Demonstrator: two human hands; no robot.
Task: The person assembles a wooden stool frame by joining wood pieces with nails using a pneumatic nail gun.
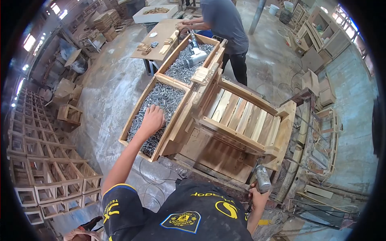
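Observation:
My left hand (153,119) reaches into the near wooden tray of metal screws (161,96), its fingers curled down among them; whether it grips any is hidden. In my right hand (258,197), low at the right, is a grey power tool (263,178), its body pointing up beside the frame's corner. Between my hands stands a wooden frame with slats (237,113). A second tray of screws (175,66) adjoins the first one, and a white and grey power tool (196,56) lies on its screws.
A co-worker in a grey shirt (227,24) stands behind the trays at a brown table (155,40) with wood pieces. Stacked wooden frames (52,168) fill the left side. A hose (155,182) loops below the near tray. Timber (295,160) lies at the right.

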